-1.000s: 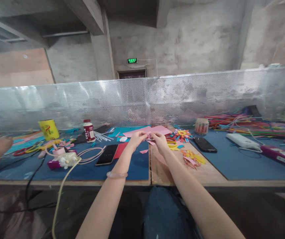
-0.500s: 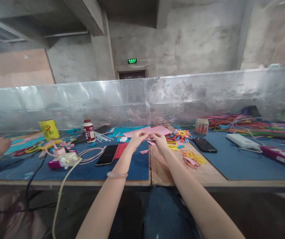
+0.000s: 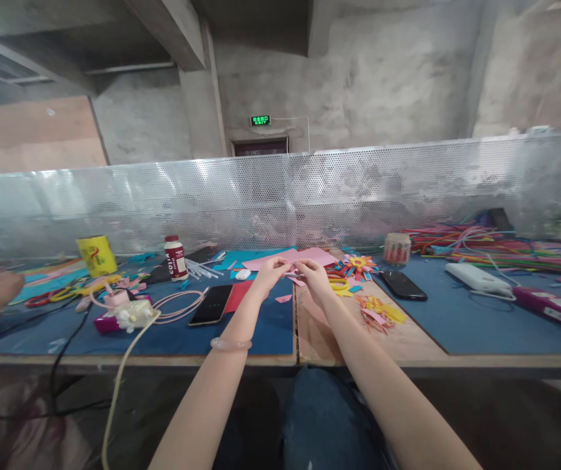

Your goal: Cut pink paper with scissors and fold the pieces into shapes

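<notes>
Pink paper piece [image 3: 292, 266]: small, held just above the tabletop [image 3: 261, 326], long axis running side to side between your hands.
Your left hand [image 3: 267, 273]: arm stretched forward, fingertips pinched shut on the piece's left end.
Your right hand [image 3: 314, 277]: arm likewise extended, fingertips pinched on its right end.
Position: the piece sits between both sets of fingertips, in front of a larger pink sheet [image 3: 310, 256]. A black phone [image 3: 211, 304] lies to the left.

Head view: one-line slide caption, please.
Left hand and right hand pinch a small pink paper piece over the craft table, beside paper flowers.
</notes>
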Motion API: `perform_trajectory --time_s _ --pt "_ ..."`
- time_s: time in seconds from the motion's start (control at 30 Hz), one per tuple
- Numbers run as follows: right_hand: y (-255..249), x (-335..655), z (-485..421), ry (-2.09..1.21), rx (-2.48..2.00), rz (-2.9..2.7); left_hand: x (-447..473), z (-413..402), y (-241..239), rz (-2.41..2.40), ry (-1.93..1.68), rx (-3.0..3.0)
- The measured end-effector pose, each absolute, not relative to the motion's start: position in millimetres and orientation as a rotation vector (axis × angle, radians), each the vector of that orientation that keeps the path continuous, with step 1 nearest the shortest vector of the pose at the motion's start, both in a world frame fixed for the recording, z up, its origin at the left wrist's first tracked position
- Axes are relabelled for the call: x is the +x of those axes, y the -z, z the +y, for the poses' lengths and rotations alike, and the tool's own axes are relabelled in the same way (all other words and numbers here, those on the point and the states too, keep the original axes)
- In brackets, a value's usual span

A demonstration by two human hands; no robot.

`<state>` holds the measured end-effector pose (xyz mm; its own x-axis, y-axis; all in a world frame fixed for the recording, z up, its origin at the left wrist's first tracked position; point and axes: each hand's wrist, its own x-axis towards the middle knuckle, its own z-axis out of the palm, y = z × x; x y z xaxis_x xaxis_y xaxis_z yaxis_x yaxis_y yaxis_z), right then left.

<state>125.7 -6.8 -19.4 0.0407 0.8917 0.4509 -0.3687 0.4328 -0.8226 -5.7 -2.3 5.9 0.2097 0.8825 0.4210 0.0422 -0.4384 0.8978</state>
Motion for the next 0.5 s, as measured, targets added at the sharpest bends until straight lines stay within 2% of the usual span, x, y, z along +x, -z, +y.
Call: perform_trajectory --time_s 0.5 --pt "18.9 126.1 -8.8 -1.153 -0.559 -1.083 -6.3 1.8 -3.1 0.86 -1.339 1.766"
